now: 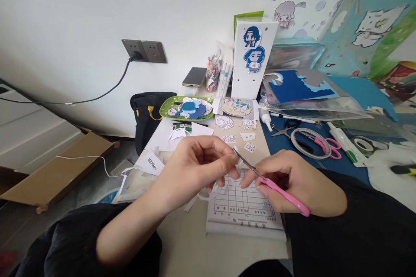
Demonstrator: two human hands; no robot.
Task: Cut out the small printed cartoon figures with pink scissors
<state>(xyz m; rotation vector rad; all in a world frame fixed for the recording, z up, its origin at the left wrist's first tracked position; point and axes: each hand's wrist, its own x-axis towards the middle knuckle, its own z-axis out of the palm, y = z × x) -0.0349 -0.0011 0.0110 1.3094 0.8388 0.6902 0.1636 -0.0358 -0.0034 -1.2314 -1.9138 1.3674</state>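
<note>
Gripping slanted pink-handled metal scissors (pixel 284 195) in the right hand (pixel 292 178).
Pinching white paper (pixel 240 162) in the curled left hand (pixel 196 166), above the beige bench (pixel 182 240).

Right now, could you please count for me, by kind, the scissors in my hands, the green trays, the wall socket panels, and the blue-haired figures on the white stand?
Scissors in the right hand: 1
Green tray: 1
Wall socket panels: 2
Blue-haired figures on the white stand: 2
Total: 6
</note>
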